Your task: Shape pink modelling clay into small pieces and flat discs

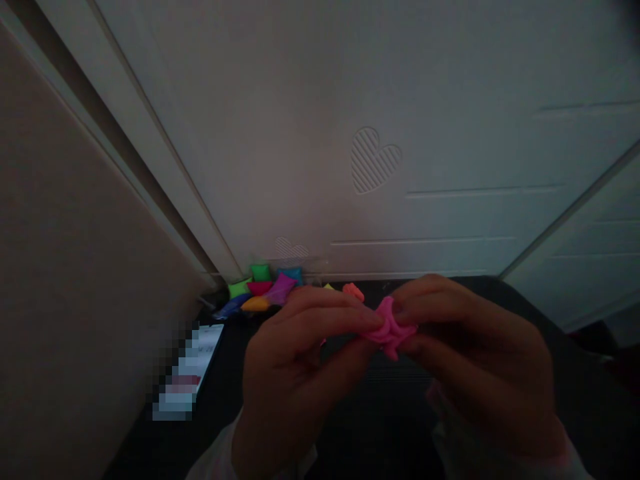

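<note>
A bright pink lump of modelling clay [389, 331] with several pointed lobes is held up in front of me. My left hand [305, 360] pinches it from the left between thumb and fingers. From the right, my right hand [475, 353] grips its other side with thumb and fingertips. Behind my hands lies a small orange piece of clay [353, 291]. Part of a yellow piece [329, 287] shows beside it, mostly hidden by my left hand.
Several coloured clay packets [283, 288] in clear plastic lie at the back left of the dark table [380, 427]. A lit screen [193, 370], blurred out, rests at the left edge. A white panel with heart reliefs [300, 133] rises behind; a brownish wall [75, 267] stands left.
</note>
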`<state>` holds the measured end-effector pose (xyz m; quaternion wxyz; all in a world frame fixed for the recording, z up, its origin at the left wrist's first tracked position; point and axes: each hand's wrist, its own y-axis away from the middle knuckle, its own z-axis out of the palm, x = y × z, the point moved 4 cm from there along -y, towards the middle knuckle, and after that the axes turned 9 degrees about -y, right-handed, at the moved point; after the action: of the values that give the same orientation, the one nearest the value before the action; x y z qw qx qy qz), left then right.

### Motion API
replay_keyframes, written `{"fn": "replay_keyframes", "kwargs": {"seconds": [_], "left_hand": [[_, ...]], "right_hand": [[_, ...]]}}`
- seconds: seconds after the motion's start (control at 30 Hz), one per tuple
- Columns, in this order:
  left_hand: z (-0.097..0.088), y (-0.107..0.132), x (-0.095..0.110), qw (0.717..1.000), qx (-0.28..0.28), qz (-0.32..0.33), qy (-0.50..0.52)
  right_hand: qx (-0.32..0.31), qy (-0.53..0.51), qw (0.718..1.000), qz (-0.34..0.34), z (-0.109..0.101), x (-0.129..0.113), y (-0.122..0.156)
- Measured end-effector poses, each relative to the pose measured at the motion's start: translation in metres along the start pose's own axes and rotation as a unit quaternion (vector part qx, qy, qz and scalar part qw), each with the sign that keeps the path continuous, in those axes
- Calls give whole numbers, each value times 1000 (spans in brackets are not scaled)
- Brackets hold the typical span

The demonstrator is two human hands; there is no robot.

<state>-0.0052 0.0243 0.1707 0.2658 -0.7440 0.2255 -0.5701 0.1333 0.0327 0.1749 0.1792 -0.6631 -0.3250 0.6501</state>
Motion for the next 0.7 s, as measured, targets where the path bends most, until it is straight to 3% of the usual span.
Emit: {"fn": "replay_keyframes", "kwargs": {"seconds": [0.23, 0.33, 0.5, 0.7], "left_hand": [[5, 11, 1, 996, 82, 13, 31], [5, 13, 2, 994, 98, 13, 46], [2, 7, -2, 991, 67, -33, 108], [3, 0, -6, 986, -39, -68, 145]], "right_hand": [[91, -71, 992, -40, 8, -1, 6], [98, -114, 988, -37, 10, -1, 6], [55, -127, 990, 3, 8, 1, 3], [-5, -152, 988, 40, 6, 3, 2]]}}
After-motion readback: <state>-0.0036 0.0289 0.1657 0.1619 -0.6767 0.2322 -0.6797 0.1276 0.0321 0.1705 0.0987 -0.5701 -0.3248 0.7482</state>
